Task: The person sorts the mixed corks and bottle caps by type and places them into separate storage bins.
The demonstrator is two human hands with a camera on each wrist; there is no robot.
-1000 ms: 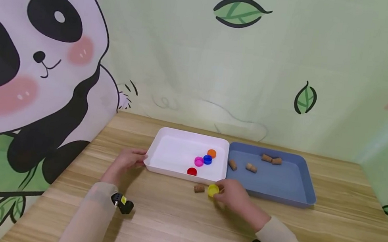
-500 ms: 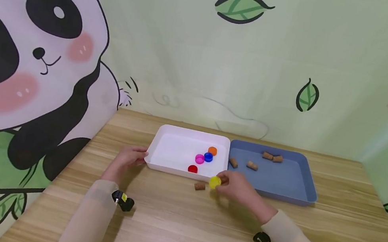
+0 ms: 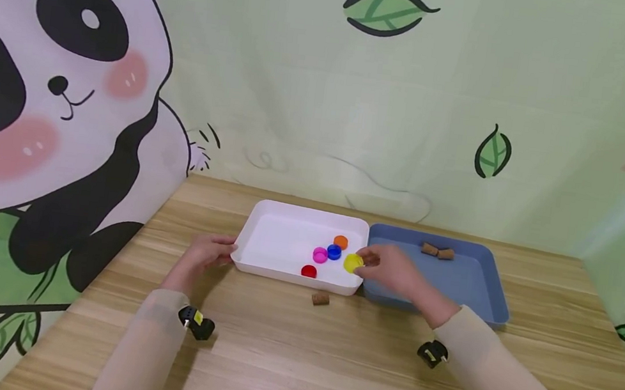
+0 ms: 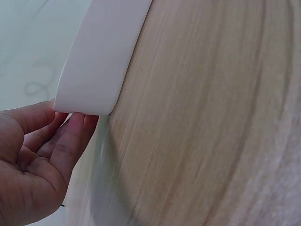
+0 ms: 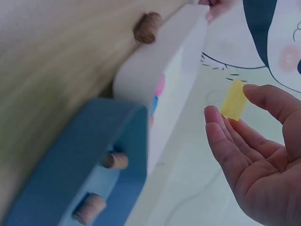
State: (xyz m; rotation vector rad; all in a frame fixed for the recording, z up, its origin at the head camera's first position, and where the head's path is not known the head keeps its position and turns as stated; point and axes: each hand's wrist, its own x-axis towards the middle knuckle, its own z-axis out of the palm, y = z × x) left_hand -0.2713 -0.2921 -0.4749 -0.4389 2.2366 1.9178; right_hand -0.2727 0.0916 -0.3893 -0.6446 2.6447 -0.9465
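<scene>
My right hand pinches a yellow bottle cap between thumb and fingertips, above the right end of the white tray. In the right wrist view the yellow cap is edge-on. At the tray's left end, my left hand holds the rim, with the thumb at its upper edge and the fingers against the outer wall. Inside the white tray lie an orange cap, a blue cap, a pink cap and a red cap.
A blue tray adjoins the white one on the right; my right hand covers part of it. Two corks show at its back. Another cork lies on the wooden table before the white tray. A panda-print cloth hangs behind.
My right hand has lifted the yellow cap off the table and carried it up over the white tray's right end. The left hand has stayed at the tray's left side.
</scene>
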